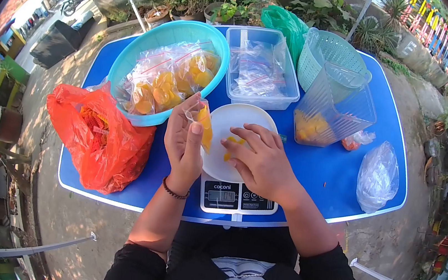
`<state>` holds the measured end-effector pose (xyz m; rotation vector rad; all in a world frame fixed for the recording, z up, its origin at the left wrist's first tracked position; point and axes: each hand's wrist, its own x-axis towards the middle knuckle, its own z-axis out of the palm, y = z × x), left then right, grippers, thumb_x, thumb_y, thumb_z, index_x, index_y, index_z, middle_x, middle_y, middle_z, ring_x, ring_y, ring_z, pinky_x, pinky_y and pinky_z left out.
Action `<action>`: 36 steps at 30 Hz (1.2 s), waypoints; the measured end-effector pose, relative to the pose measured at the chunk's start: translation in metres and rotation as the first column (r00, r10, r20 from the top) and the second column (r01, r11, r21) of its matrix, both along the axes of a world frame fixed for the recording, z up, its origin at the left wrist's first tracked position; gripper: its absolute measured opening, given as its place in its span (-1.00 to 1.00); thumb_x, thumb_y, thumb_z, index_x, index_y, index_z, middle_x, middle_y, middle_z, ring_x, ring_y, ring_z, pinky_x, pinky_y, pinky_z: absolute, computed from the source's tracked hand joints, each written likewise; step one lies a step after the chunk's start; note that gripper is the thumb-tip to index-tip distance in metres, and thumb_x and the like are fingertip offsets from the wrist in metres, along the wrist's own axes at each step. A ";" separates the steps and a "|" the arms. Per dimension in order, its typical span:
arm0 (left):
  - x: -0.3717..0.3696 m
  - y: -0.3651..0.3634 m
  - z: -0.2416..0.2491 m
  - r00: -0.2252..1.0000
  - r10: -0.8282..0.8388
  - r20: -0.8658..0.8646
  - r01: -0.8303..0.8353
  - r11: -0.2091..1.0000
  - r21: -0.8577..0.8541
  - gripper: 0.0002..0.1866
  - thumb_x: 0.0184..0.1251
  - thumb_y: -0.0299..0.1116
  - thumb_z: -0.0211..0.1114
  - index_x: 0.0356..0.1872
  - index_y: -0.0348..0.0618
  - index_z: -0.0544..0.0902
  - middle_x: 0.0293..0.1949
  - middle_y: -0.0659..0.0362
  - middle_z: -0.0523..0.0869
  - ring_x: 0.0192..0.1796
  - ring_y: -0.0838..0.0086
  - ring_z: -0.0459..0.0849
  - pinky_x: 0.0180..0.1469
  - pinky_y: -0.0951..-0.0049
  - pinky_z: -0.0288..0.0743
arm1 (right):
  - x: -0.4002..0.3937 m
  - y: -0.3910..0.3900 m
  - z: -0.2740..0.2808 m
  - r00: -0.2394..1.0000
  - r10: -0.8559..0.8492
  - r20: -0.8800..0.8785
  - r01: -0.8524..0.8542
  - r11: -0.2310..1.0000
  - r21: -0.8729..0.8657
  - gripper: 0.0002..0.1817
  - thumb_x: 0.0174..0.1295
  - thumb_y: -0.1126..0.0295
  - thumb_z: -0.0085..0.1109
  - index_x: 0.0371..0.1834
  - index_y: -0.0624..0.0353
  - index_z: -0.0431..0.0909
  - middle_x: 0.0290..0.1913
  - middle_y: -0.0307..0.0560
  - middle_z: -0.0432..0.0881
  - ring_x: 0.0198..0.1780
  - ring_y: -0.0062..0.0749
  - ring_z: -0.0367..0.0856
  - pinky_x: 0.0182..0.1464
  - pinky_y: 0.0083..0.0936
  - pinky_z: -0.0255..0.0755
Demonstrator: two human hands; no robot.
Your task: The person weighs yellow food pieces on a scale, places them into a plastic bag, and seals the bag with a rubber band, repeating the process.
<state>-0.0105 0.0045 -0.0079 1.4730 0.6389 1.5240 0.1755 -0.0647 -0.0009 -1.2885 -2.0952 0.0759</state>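
My left hand (185, 142) is closed on a small clear plastic bag (204, 125) with yellow-orange pieces inside, held upright at the left edge of a round white plate (221, 165). The plate rests on a white kitchen scale (237, 208) with a lit display whose digits are hard to read. Over the plate, my right hand (261, 161) has its fingers spread, the fingertips at a few small yellow pieces (227, 156). Part of these pieces is hidden by the fingers.
Behind my left hand stands a turquoise basin (122, 71) of filled bags; left of it, a red plastic bag (115, 157). A clear tub (262, 101) holds empty zip bags. On the right are a green basket (325, 46), a tilted clear container (353, 108) and a plastic bundle (378, 178).
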 end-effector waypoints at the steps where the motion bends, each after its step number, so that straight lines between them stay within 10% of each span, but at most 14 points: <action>1: 0.001 0.000 -0.001 1.000 0.002 0.010 -0.002 1.000 0.019 -0.40 0.64 -0.18 0.25 0.45 -0.45 0.41 0.26 -0.03 0.60 0.31 0.35 0.60 0.38 0.34 0.45 | -0.002 -0.001 -0.002 1.000 0.001 0.015 -0.001 1.000 0.006 -0.76 0.32 0.30 0.37 0.03 -0.01 0.75 0.28 -0.15 0.65 0.41 -0.09 0.48 0.37 -0.10 0.33; 15: 0.005 -0.004 0.010 0.801 0.379 -0.464 -0.133 0.868 0.479 -0.36 0.13 -0.27 0.68 0.23 -0.30 0.68 0.00 0.06 0.73 -0.10 0.47 0.69 -0.21 0.55 0.52 | 0.007 0.006 -0.007 0.999 0.018 -0.029 -0.016 0.998 0.068 -0.85 0.17 0.53 0.32 -0.18 0.22 0.73 -0.04 -0.08 0.73 0.07 -0.15 0.67 0.13 -0.27 0.62; 26: 0.009 0.001 0.008 0.739 0.491 -0.461 -0.101 0.757 0.646 -0.36 -0.04 -0.20 0.74 0.12 -0.18 0.75 -0.08 0.10 0.79 -0.16 0.26 0.76 -0.12 0.36 0.65 | 0.012 0.007 -0.004 0.940 -0.059 -0.337 0.092 0.992 0.082 -0.79 0.21 0.65 0.35 -0.09 0.24 0.73 -0.15 -0.03 0.76 -0.10 -0.12 0.76 -0.06 -0.32 0.68; 36: 0.010 -0.001 0.013 0.763 0.425 -0.486 -0.001 0.753 0.658 -0.36 -0.08 -0.20 0.74 0.12 -0.13 0.78 -0.13 0.15 0.81 -0.21 0.29 0.76 -0.14 0.37 0.67 | 0.006 0.010 -0.007 0.608 0.001 -0.794 0.082 0.995 0.064 -0.78 0.25 0.66 0.43 -0.05 0.31 0.74 0.03 0.04 0.72 -0.11 -0.34 0.79 -0.14 -0.52 0.69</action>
